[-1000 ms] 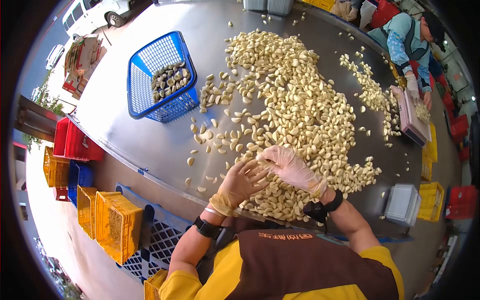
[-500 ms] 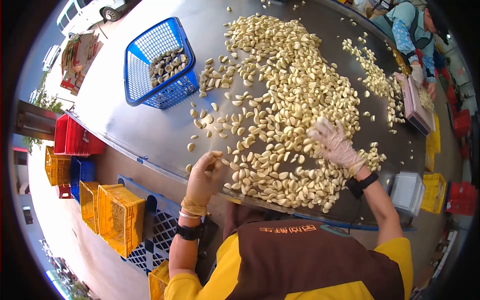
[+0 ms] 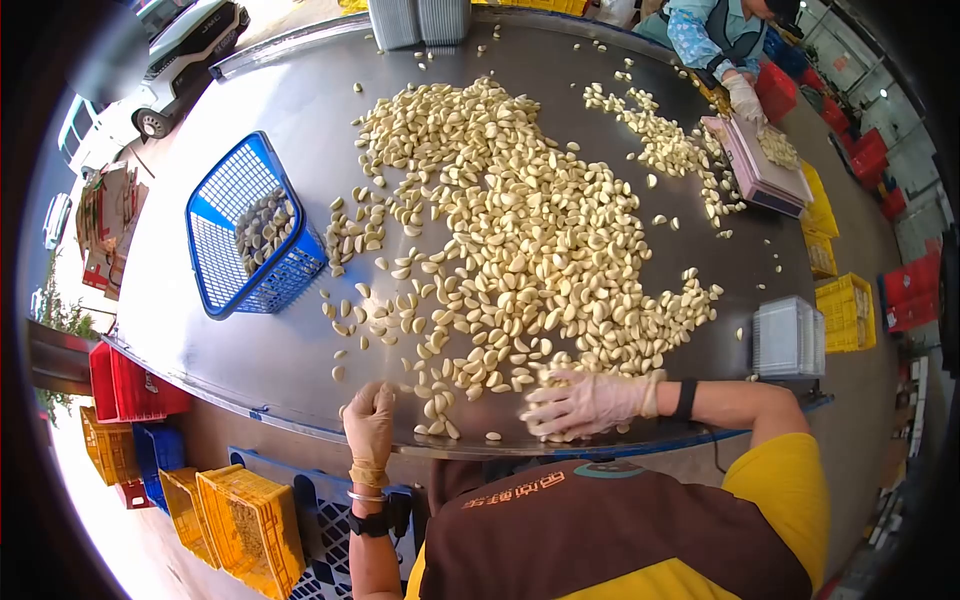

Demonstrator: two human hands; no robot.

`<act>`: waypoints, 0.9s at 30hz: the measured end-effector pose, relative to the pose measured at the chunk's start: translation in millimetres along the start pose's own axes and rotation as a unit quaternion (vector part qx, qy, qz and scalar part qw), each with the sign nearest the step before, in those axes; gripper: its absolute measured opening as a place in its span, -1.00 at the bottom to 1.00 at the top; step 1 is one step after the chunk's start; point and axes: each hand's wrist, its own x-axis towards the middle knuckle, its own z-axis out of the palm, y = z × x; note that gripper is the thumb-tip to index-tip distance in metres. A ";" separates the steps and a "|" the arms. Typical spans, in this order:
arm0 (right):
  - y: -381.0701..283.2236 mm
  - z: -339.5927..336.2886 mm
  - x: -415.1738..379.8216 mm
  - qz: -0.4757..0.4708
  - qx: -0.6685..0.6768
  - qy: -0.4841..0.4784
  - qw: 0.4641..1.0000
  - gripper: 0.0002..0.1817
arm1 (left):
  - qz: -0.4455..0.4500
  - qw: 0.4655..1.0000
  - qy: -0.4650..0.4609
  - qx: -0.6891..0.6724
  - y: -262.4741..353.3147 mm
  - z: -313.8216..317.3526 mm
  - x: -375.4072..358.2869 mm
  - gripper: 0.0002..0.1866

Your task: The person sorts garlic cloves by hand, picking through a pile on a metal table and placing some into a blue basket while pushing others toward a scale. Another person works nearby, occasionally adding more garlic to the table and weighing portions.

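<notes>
A broad pile of peeled garlic cloves [image 3: 540, 220] covers the middle of the metal table [image 3: 330, 90]. My gloved left hand [image 3: 370, 425] is closed at the table's front edge, fingertips pressed together; what they hold, if anything, is too small to make out. Just right of it lie a few loose cloves [image 3: 437, 408]. My gloved right hand [image 3: 590, 402] rests low over cloves at the near side of the pile, its fingers apart and bent, some cloves beneath them. To the left, a blue plastic basket [image 3: 225, 205] stands tilted in view with darker cloves [image 3: 265, 230] inside.
Clear plastic trays [image 3: 788, 338] are stacked at the table's right, more trays [image 3: 420, 20] at the far edge. A co-worker's gloved hand [image 3: 745, 100] is at a pink scale [image 3: 750, 175] with cloves on it. Yellow crates [image 3: 250, 525] stand below on the left.
The view has shifted, so the table sits lower and further left. My right hand has come from the pile's right side to its near edge. My left hand remains closed near the front edge.
</notes>
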 end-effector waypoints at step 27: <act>80.8 -15.0 22.3 0.440 -0.162 0.131 0.873 -0.28 | -0.221 0.604 -0.199 -0.739 65.2 118.6 159.9 -0.74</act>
